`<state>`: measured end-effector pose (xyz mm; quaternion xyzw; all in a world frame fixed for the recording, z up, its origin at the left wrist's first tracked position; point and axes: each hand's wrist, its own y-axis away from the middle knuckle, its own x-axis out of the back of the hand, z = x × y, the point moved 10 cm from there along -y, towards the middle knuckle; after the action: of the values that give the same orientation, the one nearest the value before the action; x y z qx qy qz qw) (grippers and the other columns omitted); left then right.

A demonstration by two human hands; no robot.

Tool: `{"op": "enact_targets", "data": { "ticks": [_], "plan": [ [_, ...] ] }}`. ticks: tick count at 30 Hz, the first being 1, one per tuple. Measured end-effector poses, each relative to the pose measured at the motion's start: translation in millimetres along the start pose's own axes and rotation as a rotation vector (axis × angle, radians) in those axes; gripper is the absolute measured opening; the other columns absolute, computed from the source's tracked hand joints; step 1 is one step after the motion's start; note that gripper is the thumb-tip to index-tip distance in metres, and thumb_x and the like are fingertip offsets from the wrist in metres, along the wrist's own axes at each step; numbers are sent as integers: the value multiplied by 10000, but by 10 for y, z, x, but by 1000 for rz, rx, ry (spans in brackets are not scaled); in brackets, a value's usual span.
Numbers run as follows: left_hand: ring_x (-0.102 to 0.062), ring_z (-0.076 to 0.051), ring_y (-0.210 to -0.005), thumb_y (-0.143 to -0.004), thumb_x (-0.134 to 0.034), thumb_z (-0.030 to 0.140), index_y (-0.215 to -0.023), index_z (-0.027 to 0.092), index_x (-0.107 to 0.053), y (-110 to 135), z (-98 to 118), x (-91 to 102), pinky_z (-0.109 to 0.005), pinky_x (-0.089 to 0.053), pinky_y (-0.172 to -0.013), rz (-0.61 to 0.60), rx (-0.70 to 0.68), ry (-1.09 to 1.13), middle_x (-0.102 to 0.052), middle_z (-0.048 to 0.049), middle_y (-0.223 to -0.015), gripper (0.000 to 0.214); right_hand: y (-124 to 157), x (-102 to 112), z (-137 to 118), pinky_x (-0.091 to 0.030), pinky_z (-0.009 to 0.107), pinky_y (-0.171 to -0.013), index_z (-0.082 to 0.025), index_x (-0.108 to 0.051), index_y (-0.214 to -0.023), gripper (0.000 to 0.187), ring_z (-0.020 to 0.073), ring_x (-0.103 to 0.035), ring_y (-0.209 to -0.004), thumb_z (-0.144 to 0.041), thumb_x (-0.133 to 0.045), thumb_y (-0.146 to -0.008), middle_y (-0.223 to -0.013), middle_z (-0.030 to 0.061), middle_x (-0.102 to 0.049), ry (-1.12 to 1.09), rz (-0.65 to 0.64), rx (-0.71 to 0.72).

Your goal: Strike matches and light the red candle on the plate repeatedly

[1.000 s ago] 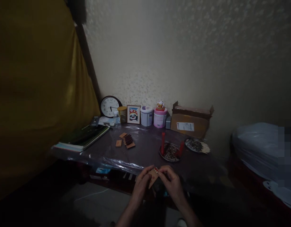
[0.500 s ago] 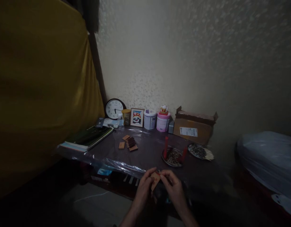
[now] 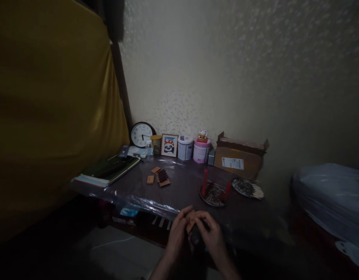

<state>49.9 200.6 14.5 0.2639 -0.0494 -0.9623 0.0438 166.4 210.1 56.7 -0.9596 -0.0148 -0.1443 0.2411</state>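
Tan card (image 3: 190, 225) is pinched by left hand (image 3: 177, 230) and right hand (image 3: 210, 231) near front edge of desk (image 3: 179, 190); uneven squeezing could bend it.

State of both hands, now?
Left hand: closed, holding a small flat tan cardboard packet.
Right hand: fingers at that packet's edge; grip cannot be told.

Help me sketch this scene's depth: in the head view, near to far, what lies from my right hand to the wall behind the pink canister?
Right hand by the matchbook, metal plate with red candles, pink canister, patterned wall.
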Motion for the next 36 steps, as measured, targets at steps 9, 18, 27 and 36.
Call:
{"op": "enact_targets", "data": {
  "ticks": [9,18,27,36],
  "plan": [
    [-579,-137,-600,-638,-590,247,-877,159,-629,-69,-26,78,-247,-418,-607,53,-31,161,-657,-5,-671,257,119,-41,-471,-445,271,-746,-215,-581,-752,94,171,-582,-804,-184,-533,-827,-802,27,-608,145,-9,241],
    [-633,-204,-799,-574,-685,219,-787,146,-691,-54,-9,61,-293,-433,-759,55,13,165,-715,-70,-809,225,166,-95,-482,-442,282,-714,-220,-576,-755,92,167,-563,-759,-179,-547,-832,-761,18,-595,216,-26,298],
    [-629,-258,-931,-563,-777,310,-938,150,-684,-14,-100,-39,-353,-418,-872,-106,45,209,-708,-125,-983,419,52,240,-274,-463,256,-683,-218,-577,-726,83,170,-584,-739,-245,-586,-804,-733,11,-593,108,152,197],
    [-579,-276,-1030,-615,-748,310,-983,166,-673,-15,-92,-24,-375,-375,-932,-164,-19,61,-676,-124,-1077,403,33,286,-269,-466,235,-665,-207,-594,-718,89,163,-594,-722,-258,-598,-791,-719,10,-601,48,121,176]
  ]
}}
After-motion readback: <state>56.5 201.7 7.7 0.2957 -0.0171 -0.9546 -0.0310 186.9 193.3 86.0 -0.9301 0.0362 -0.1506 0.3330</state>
